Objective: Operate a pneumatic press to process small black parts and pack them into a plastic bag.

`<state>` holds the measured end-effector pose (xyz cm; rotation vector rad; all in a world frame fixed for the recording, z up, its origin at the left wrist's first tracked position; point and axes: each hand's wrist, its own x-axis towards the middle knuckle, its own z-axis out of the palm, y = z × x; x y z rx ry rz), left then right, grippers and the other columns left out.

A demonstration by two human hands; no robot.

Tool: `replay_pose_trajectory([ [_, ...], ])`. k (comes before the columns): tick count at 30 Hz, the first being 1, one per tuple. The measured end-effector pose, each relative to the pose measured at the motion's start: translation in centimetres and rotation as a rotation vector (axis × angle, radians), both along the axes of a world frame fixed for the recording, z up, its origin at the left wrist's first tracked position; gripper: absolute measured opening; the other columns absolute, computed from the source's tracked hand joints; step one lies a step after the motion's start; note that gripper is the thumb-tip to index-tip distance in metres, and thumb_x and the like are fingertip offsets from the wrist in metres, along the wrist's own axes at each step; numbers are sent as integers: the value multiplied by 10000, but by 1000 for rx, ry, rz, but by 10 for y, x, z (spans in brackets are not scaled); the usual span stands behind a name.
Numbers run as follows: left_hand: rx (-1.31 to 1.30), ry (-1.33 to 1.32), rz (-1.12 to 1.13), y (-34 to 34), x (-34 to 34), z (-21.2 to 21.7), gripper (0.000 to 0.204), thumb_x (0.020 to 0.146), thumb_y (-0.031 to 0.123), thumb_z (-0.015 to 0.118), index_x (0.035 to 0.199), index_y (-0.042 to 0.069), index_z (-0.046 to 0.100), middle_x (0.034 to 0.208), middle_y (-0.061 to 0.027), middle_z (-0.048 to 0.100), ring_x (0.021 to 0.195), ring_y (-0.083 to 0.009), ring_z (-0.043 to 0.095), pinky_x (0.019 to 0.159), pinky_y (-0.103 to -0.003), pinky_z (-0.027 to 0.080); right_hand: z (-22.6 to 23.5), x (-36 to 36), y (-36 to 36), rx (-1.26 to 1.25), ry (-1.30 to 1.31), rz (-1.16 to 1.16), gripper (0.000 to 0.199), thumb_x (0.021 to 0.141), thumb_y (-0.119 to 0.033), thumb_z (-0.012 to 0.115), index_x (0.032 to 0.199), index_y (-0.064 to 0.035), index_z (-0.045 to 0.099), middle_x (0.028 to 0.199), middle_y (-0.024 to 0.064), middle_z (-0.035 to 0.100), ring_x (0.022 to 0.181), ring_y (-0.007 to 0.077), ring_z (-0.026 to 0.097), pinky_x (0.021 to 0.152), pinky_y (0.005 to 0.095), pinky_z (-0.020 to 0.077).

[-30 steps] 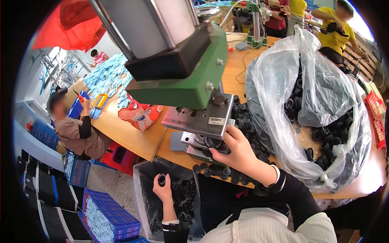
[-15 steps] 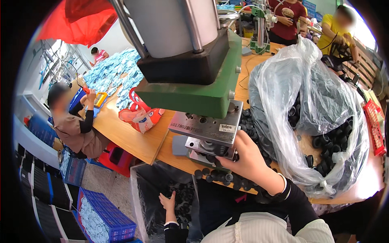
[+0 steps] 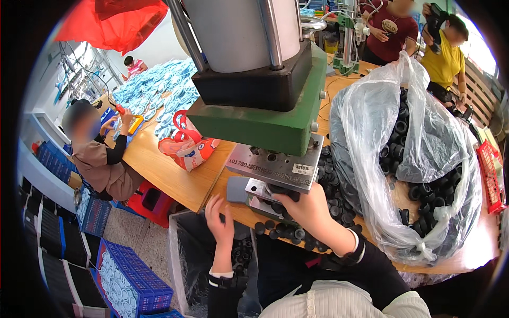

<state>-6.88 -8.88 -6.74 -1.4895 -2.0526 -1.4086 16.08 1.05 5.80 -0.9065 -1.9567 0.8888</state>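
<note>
A bench press with a green head stands before me, its steel upper die plate above a lower steel block. My right hand reaches into the gap from the right, its thumb bent inward beside a dark round part. The fingers are closed, but the plate hides their tips and what they pinch. My left hand is open and holds nothing, fingers spread, just off the table's front edge. Below it, a plastic-lined bin contains several black round caps.
Loose black caps lie along the table edge and right of the press. A clear plastic bag of black parts fills the right side. A red-and-white bag, a pile of light-blue parts and co-workers are farther off. A blue crate stands lower left.
My left hand has risen from over the bin to the table edge, still open. My right hand has shifted slightly left, its thumb deeper in the die gap.
</note>
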Motion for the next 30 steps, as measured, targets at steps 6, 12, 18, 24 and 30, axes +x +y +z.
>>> replay_pose_trajectory([
  [6, -340, 147, -165, 56, -15, -3, 369, 895, 186, 519, 1247, 78, 538, 1309, -114, 519, 1284, -312, 406, 1009, -463, 331, 7, -3, 1, 75, -18, 3, 316, 685, -109, 764, 965, -16, 649, 823, 149, 655, 736, 334, 628, 669, 377, 505],
  [12, -455, 34, -195, 65, -31, -42, 368, 850, 89, 547, 1209, 7, 551, 1235, -211, 547, 1177, -369, 491, 1008, -443, 359, 2, 105, -21, 203, -14, -51, 712, 741, -225, 754, 1322, 4, 413, 1291, 214, 488, 1154, 369, 506, 976, 400, 413],
  [18, -232, -268, -240, 57, -12, -33, 327, 927, 60, 421, 1222, -59, 499, 1290, -220, 497, 1187, -335, 468, 1007, -406, 329, -46, 286, 13, 10, -504, -601, 409, 721, -112, 665, 1120, -46, 607, 1056, 195, 610, 985, 350, 585, 858, 416, 465],
  [24, 101, -363, -464, 44, 59, 25, 561, 863, 148, 577, 1336, -62, 362, 1346, -171, 429, 1208, -268, 431, 1029, -382, 300, -78, 343, 33, -209, -709, -203, 512, 594, -154, 752, 1071, -18, 626, 1024, 199, 579, 979, 376, 559, 852, 389, 459],
  [30, 50, -430, -332, 82, 92, 72, 515, 696, 172, 765, 1120, -41, 563, 1121, -123, 593, 1010, -203, 557, 841, -346, 456, -31, 319, 20, -129, -227, -515, 577, 532, -94, 848, 1022, 10, 563, 1007, 112, 544, 959, 246, 564, 852, 321, 459],
])
